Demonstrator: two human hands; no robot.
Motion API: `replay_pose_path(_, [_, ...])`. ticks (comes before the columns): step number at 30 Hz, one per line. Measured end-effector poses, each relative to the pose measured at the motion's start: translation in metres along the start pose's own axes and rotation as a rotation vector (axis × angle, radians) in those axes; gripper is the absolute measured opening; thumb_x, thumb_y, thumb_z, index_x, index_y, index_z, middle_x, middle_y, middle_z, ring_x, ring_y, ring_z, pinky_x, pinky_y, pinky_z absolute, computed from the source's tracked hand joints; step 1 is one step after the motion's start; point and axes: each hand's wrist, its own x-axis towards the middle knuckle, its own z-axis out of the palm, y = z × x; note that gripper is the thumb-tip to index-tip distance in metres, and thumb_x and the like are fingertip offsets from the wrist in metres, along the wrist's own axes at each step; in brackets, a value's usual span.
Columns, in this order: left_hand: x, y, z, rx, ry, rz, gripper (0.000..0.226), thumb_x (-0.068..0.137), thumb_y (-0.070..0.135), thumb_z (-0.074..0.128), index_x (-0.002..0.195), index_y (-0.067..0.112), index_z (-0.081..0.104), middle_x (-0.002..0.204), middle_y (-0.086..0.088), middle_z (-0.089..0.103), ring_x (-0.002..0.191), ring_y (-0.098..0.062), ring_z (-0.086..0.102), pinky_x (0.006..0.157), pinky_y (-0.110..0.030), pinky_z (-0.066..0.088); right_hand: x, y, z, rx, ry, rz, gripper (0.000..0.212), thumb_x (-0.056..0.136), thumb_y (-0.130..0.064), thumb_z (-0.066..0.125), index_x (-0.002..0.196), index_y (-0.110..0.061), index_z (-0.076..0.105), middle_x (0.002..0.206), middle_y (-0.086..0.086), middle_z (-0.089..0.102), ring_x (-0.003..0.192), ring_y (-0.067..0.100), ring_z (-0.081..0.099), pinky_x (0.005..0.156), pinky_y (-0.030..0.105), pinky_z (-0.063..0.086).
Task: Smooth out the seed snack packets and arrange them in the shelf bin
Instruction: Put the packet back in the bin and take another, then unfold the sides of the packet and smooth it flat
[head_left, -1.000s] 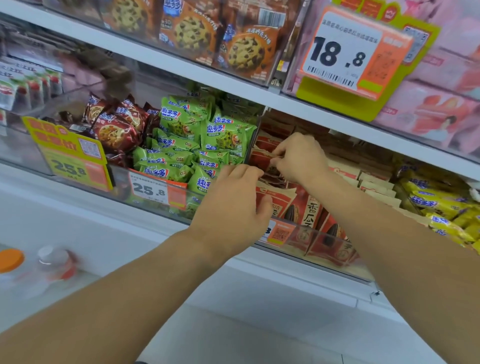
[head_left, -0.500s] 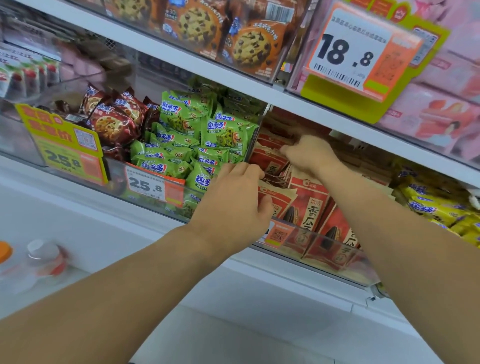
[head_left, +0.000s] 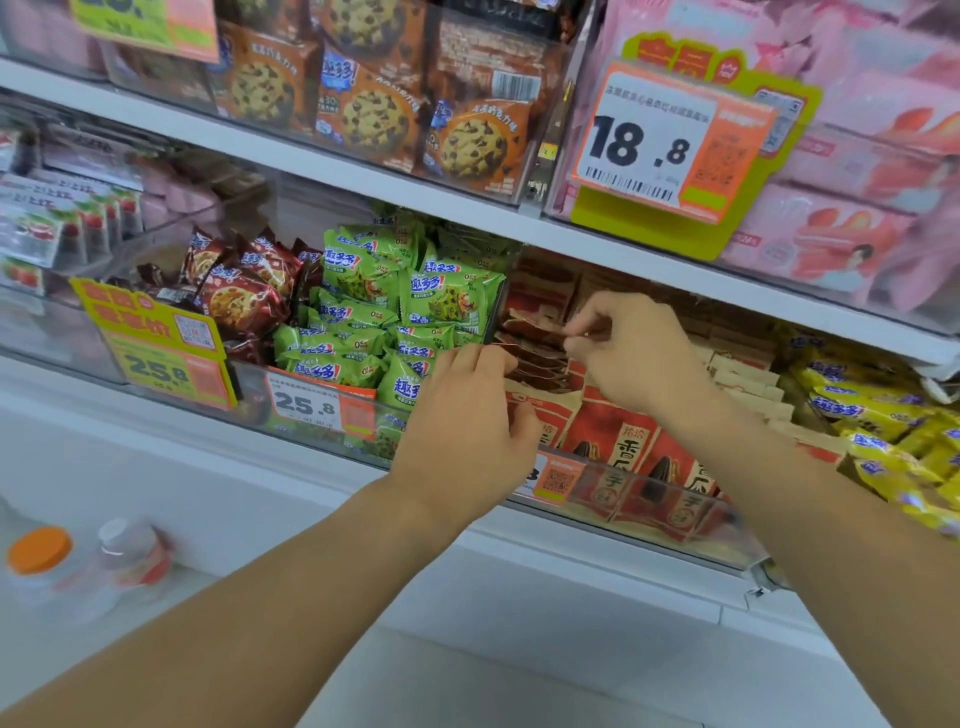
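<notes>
Red and tan seed snack packets (head_left: 613, 441) stand in rows inside a clear shelf bin (head_left: 675, 525) on the middle shelf. My left hand (head_left: 462, 415) reaches into the bin's left side, its fingers curled over the top edges of the front packets. My right hand (head_left: 628, 348) is deeper in the bin and pinches the top edge of a red packet (head_left: 535, 332) lying flat toward the back. Both forearms cross the bin's front wall.
Green cookie packets (head_left: 400, 312) and brown ones (head_left: 239, 291) fill the bin to the left, yellow packets (head_left: 883, 421) the one to the right. Price tags (head_left: 306, 402) hang on the bin fronts. The upper shelf edge (head_left: 675, 270) sits close above my hands. Two bottles (head_left: 78, 561) stand at lower left.
My right hand has shifted slightly back and now pinches a flat red packet's edge. My left hand stays on the front packets. The view has moved closer to the bin.
</notes>
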Motion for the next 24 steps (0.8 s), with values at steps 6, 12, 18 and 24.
replay_pose_path(6, [-0.003, 0.0, -0.004, -0.009, -0.005, -0.007, 0.038, 0.091, 0.023, 0.059, 0.126, 0.008, 0.055, 0.123, -0.002, 0.056, 0.12, -0.019, 0.043, 0.101, -0.026, 0.033, -0.046, 0.008, -0.015, 0.105, 0.291, -0.183, 0.005, 0.097, -0.02, 0.06, 0.1, -0.021, 0.064, 0.087, -0.01, 0.07, 0.079, 0.016, 0.069, 0.079, 0.041, 0.057])
replay_pose_path(12, [-0.005, 0.0, -0.004, -0.007, 0.002, 0.014, 0.041, 0.089, 0.021, 0.062, 0.127, 0.008, 0.056, 0.122, -0.002, 0.056, 0.117, -0.019, 0.044, 0.1, -0.028, 0.037, -0.066, 0.018, -0.035, 0.259, 0.48, -0.233, 0.008, 0.094, -0.021, 0.067, 0.096, -0.028, 0.063, 0.089, -0.028, 0.065, 0.08, -0.003, 0.067, 0.076, 0.019, 0.055])
replay_pose_path(18, [-0.003, 0.007, -0.01, -0.09, 0.134, 0.037, 0.039, 0.08, 0.017, 0.052, 0.118, 0.01, 0.06, 0.11, 0.004, 0.055, 0.105, -0.003, 0.037, 0.09, -0.001, 0.024, -0.087, 0.031, -0.064, 0.39, 0.747, -0.26, 0.024, 0.095, -0.021, 0.065, 0.091, -0.038, 0.049, 0.078, -0.034, 0.061, 0.073, -0.01, 0.062, 0.066, 0.011, 0.048])
replay_pose_path(24, [-0.011, 0.03, -0.022, -0.292, 0.329, 0.07, 0.032, 0.077, 0.0, 0.047, 0.101, 0.015, 0.062, 0.097, 0.015, 0.054, 0.089, 0.004, 0.046, 0.079, -0.005, 0.033, -0.106, 0.056, -0.085, 0.734, 0.67, -0.125, 0.025, 0.098, -0.036, 0.057, 0.108, -0.014, 0.052, 0.088, -0.018, 0.067, 0.071, 0.008, 0.07, 0.047, 0.024, 0.055])
